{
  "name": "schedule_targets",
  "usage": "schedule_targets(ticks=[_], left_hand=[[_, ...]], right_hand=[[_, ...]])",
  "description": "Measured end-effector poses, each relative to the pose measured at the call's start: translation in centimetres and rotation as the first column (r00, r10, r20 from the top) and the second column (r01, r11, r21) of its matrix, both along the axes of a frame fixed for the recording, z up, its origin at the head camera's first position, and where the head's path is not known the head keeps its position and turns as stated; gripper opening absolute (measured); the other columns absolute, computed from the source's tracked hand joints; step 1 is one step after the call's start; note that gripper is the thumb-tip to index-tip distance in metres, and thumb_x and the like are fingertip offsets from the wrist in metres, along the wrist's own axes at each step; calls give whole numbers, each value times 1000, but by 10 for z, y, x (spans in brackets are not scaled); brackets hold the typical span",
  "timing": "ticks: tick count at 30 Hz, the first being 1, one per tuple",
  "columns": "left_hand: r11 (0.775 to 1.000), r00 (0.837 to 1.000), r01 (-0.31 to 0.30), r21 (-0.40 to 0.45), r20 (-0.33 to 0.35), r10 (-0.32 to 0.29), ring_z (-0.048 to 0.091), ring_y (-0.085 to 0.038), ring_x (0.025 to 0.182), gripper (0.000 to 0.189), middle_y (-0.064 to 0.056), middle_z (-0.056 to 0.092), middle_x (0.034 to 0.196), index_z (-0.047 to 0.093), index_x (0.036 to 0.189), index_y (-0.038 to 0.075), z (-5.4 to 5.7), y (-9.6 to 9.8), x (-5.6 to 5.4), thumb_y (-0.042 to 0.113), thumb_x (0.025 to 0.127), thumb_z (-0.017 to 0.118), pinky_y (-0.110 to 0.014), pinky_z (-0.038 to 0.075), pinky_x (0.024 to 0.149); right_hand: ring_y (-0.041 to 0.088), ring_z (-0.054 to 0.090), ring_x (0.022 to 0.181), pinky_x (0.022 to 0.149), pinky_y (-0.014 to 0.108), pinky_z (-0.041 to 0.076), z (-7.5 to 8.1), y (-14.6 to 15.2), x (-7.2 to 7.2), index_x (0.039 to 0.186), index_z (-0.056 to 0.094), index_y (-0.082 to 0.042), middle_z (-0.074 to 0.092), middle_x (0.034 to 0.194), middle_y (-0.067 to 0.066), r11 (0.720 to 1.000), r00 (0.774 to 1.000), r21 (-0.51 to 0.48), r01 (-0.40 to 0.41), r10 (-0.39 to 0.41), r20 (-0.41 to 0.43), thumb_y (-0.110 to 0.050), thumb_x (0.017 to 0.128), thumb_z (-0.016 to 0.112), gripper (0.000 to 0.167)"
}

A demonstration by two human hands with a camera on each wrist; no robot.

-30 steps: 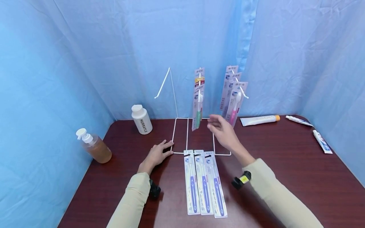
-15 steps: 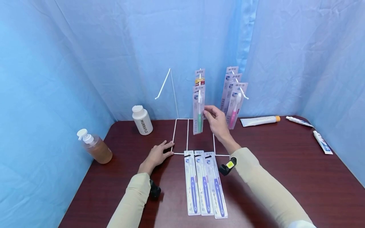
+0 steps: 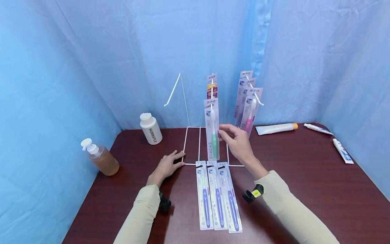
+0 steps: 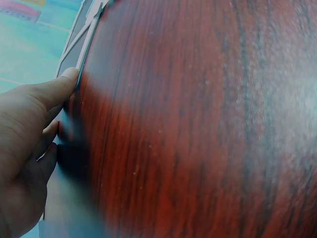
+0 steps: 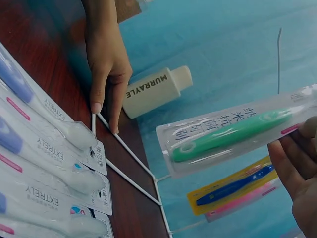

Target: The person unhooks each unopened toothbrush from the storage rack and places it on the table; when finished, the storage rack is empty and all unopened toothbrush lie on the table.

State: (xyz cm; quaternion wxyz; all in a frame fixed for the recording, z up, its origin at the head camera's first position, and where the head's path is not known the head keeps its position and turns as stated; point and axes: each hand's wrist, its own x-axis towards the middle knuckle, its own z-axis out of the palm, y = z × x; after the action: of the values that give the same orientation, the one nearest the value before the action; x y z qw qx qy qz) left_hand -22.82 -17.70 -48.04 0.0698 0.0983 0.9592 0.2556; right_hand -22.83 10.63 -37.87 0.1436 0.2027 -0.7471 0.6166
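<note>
My right hand (image 3: 239, 140) pinches the right edge of a packaged green toothbrush (image 3: 214, 142) between thumb and fingers. That pack is upright at the front end of the middle hook of a white wire display rack (image 3: 199, 145). In the right wrist view the same green toothbrush (image 5: 233, 134) lies across the fingertips. My left hand (image 3: 166, 166) rests at the rack base's front left corner, fingers extended and touching the wire; the left wrist view shows the thumb (image 4: 69, 77) on it. Three packaged purple toothbrushes (image 3: 217, 200) lie in front of the rack.
Behind the green pack hangs a yellow-and-red pack (image 3: 212, 90). Pink toothbrush packs (image 3: 250, 115) hang on the right hook; the left hook (image 3: 173, 89) is bare. A white bottle (image 3: 151, 130) and pump bottle (image 3: 103, 161) stand left. Toothpaste tubes (image 3: 275, 129) lie right.
My right hand has reached the green toothbrush pack, taken its edge and drawn it forward along the hook, uncovering more of the yellow-and-red pack. The left hand has stayed put.
</note>
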Motion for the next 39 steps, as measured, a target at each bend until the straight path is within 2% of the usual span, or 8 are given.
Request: schedule_targets(ticks=[5, 11, 16, 23, 28, 34, 37, 39], left_hand=[[1000, 1000, 1, -3, -2, -1, 32, -38, 140, 51, -13, 35, 153, 49, 142, 23, 0, 0, 0, 33, 93, 61, -57, 25, 113], [1000, 1000, 0, -4, -1, 0, 34, -40, 139, 51, -14, 36, 153, 50, 141, 24, 0, 0, 0, 32, 93, 62, -58, 26, 112], [1000, 1000, -6, -5, 3, 6, 33, -41, 139, 51, -13, 35, 153, 50, 141, 25, -1, 0, -1, 33, 93, 62, -58, 25, 112], [1000, 1000, -5, -2, 14, 5, 31, -42, 139, 52, -13, 34, 154, 48, 142, 25, 0, 0, 0, 34, 93, 61, -58, 23, 113], [1000, 1000, -10, -7, 23, 10, 30, -42, 140, 52, -13, 32, 155, 47, 143, 25, -1, 1, 0, 34, 94, 60, -59, 21, 114], [1000, 1000, 3, 1, 8, -3, 31, -41, 140, 52, -14, 33, 154, 48, 143, 23, -2, 2, 0, 33, 93, 61, -58, 23, 113], [1000, 1000, 2, -2, 3, -2, 31, -42, 139, 51, -14, 34, 154, 48, 142, 23, -2, 1, 0, 33, 93, 61, -59, 23, 113], [1000, 1000, 3, -4, 1, -3, 32, -42, 139, 51, -14, 34, 153, 48, 142, 23, -2, 1, 0, 33, 93, 61, -59, 24, 112]], right_hand=[[16, 68, 73, 69, 24, 57, 0, 9, 13, 113, 68, 0, 70, 103, 17, 999, 999, 33, -36, 36, -13, -7, 93, 61, 22], [11, 67, 70, 66, 24, 56, 12, 14, 27, 112, 69, -3, 71, 102, 15, 997, 998, 41, -65, 64, 18, -9, 92, 63, 22], [15, 68, 69, 67, 25, 56, 22, 14, 35, 112, 69, -3, 71, 103, 15, 994, 995, 55, -93, 91, 43, -9, 92, 63, 22], [14, 69, 75, 70, 36, 58, 26, 22, 51, 112, 66, 4, 70, 100, 11, 989, 982, -37, -146, 150, 113, -5, 92, 62, 22], [13, 70, 73, 68, 36, 59, 13, 42, 62, 114, 64, 5, 71, 97, 4, 989, 972, -23, -147, 149, 182, -8, 93, 62, 25], [14, 70, 73, 67, 38, 59, -16, 76, 76, 114, 61, 7, 71, 94, 0, 989, 953, 36, -141, 126, 274, -10, 94, 61, 26], [14, 69, 76, 68, 39, 59, -32, 92, 82, 117, 58, 6, 71, 94, 2, 989, 925, 59, -134, 104, 367, -15, 94, 62, 31], [14, 69, 80, 70, 39, 59, -41, 102, 85, 119, 56, 6, 71, 95, 3, 990, 886, 46, -135, 100, 454, -17, 94, 62, 35]])
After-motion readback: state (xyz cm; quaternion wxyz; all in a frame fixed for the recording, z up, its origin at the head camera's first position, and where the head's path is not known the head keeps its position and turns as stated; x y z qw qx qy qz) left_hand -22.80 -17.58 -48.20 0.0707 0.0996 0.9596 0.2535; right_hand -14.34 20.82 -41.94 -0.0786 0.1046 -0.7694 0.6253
